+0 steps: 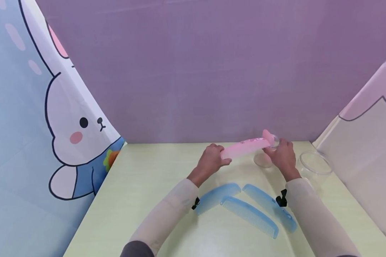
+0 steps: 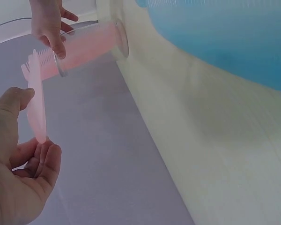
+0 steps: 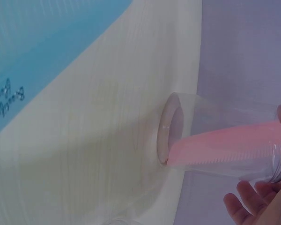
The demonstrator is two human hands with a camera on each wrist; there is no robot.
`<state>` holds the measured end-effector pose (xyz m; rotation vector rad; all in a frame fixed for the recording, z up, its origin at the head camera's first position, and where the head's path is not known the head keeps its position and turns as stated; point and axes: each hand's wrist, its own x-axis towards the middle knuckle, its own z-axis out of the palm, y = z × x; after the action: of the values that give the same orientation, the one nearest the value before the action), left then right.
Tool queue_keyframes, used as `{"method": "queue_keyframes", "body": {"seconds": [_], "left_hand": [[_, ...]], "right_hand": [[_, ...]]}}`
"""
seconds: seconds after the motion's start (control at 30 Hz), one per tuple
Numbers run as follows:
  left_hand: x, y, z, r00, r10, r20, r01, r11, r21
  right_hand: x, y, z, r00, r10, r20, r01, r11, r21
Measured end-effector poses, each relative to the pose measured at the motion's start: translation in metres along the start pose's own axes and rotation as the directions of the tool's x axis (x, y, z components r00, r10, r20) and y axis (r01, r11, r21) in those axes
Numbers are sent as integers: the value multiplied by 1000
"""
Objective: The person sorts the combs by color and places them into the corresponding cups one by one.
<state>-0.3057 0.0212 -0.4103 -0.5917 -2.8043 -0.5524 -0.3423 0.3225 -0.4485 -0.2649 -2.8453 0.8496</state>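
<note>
Over the surface point(image 1: 148, 157), steadies a clear cup point(image 3: 218, 112) around a pink comb point(image 3: 225, 145), pinching the rim in the right grip point(image 1: 281, 155), apparently against tipping; at the cup's nine o'clock, pinches another comb point(image 1: 244, 147) by one end in the left grip point(image 1: 211, 157), presumably freeing the other.

A pink comb point(image 1: 244, 147) is raised at a slant beside a clear cup point(image 3: 215, 112), where a second pink comb point(image 3: 225, 145) leans inside.

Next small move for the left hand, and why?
Probably tip the pink comb in the left hand downward into the clear cup: it is held nearly level near the cup's mouth, the right hand holds the cup's rim, and another pink comb already stands inside.
</note>
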Motion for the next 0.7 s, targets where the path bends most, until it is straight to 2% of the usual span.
{"method": "queue_keyframes", "body": {"seconds": [0.27, 0.7], "left_hand": [[7, 5, 3, 1000, -7, 7, 7, 1000, 20], [15, 13, 10, 999, -16, 28, 15, 999, 40]], "right_hand": [[0, -1, -1, 1000, -8, -20, 8, 1000, -5], [1, -1, 0, 1000, 20, -6, -20, 1000, -20]]}}
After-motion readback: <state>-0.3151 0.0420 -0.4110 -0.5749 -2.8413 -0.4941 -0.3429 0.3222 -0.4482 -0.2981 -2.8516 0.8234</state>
